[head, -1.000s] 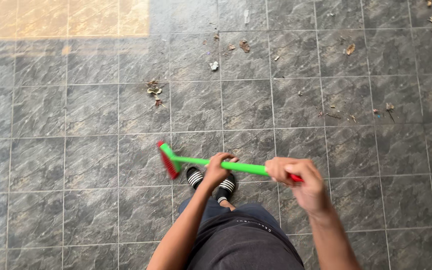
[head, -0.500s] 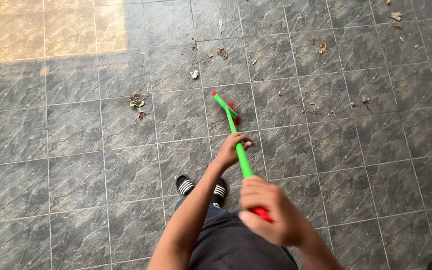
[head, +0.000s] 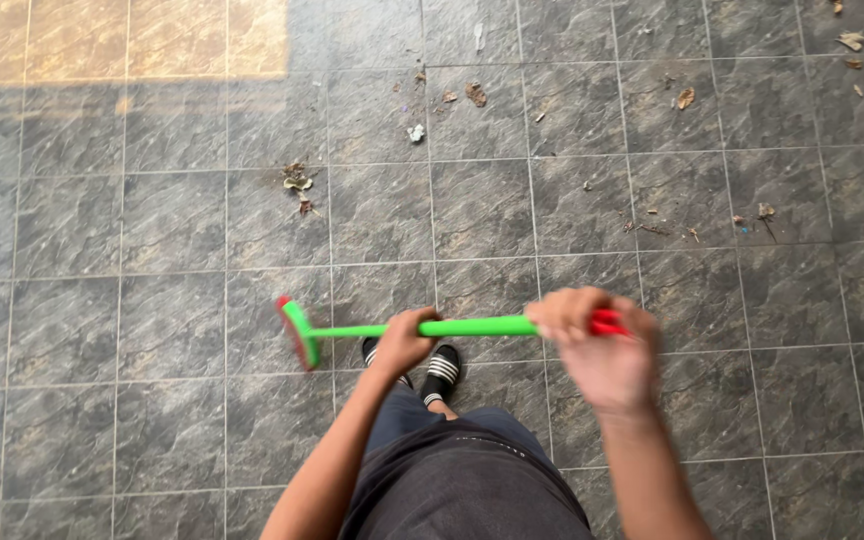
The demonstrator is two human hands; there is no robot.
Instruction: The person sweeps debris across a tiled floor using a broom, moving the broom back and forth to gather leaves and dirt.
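Both arms reach forward from the bottom of the view; the left forearm rises on a slant from the lower left, bare to the wrist; the left hand (head: 404,340) is curled shut, knuckles up, thumb tucked toward the body; the right forearm comes up from the lower right, steeper and closer to the camera; the right hand (head: 592,345) is closed in a fist (somewhat blurred), back of the hand facing up, fingers folded under; the two hands sit well apart, roughly level.
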